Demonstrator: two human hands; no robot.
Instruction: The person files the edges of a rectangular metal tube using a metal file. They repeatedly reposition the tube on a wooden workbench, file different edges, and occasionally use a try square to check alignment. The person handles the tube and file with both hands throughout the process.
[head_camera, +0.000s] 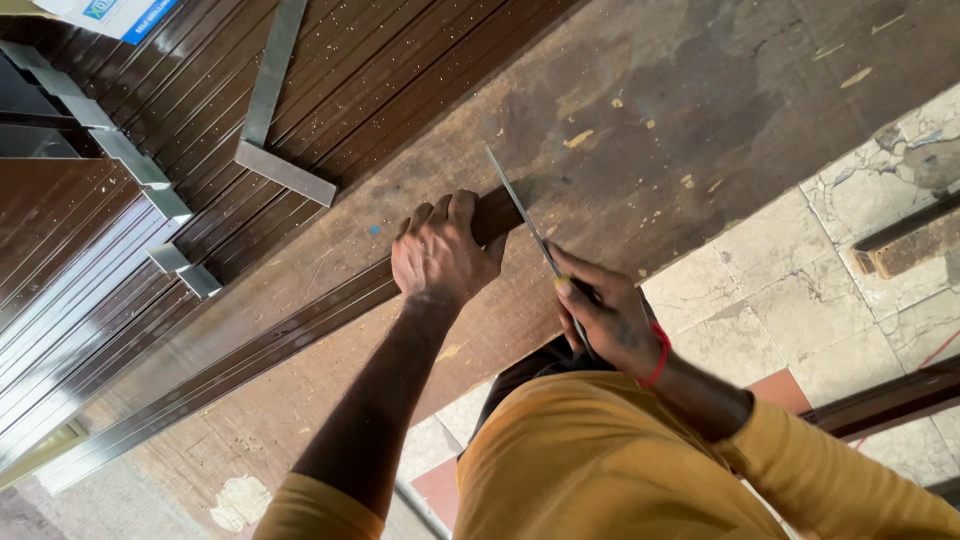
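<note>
My left hand (440, 255) presses down on the end of a long dark brown metal profile (250, 345) that lies across a worn wooden workbench (650, 110). My right hand (610, 315) grips a thin flat metal blade (520, 210). The blade lies across the profile's end, just right of my left fingers. A red band sits on my right wrist.
Many brown profiles (100, 260) are stacked at the left, with short silver offcuts (270, 120) lying on them. Cracked stone floor tiles (800, 290) show at the right, beyond the bench edge. Another dark bar (890, 400) lies on the floor.
</note>
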